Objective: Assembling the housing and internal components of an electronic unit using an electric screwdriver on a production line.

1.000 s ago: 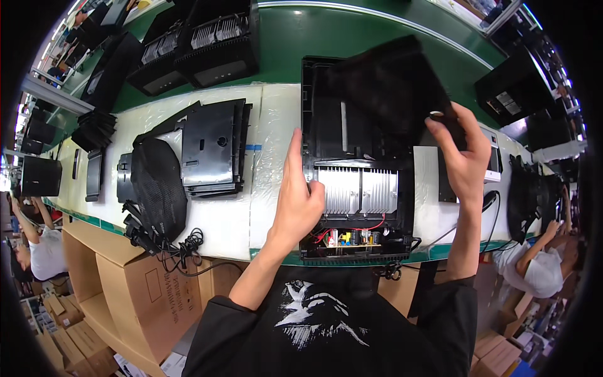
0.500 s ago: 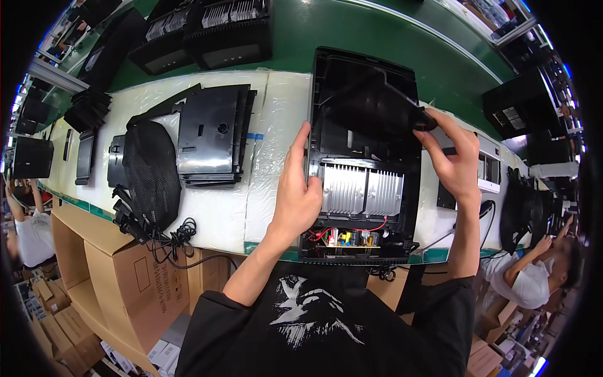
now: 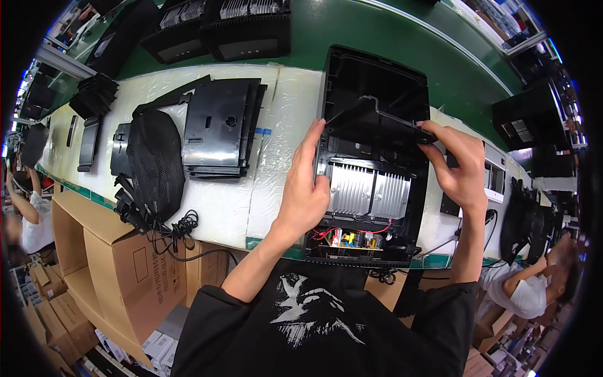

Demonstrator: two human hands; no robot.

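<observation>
A deep black plastic housing point(image 3: 419, 217) lies open on the bench in front of me. In it sit silver finned heat sinks point(image 3: 352, 190) and, at the near end, a circuit board point(image 3: 355, 239) with red wires. My left hand point(image 3: 304, 191) grips the housing's left wall, fingers stretched along the outside and thumb over the rim. Between thumb and fingers, my right hand point(image 3: 458, 162) pinches the right end of a thin black plastic panel point(image 3: 358, 119). The panel is tilted over the far half of the housing; its outline blends into the dark interior.
Left of the housing lie stacked black plastic panels point(image 3: 220, 129), a black mesh bag point(image 3: 155, 166) and a coiled cable point(image 3: 183, 225). Finished-looking black units point(image 3: 248, 38) stand on the green surface behind. An open cardboard box point(image 3: 135, 270) is below the bench edge. Another person point(image 3: 524, 286) works at right.
The panel's raised edge has come lower and nearer to me, with my right hand still pinching it. My left hand stays on the housing wall. The whole view has shifted slightly.
</observation>
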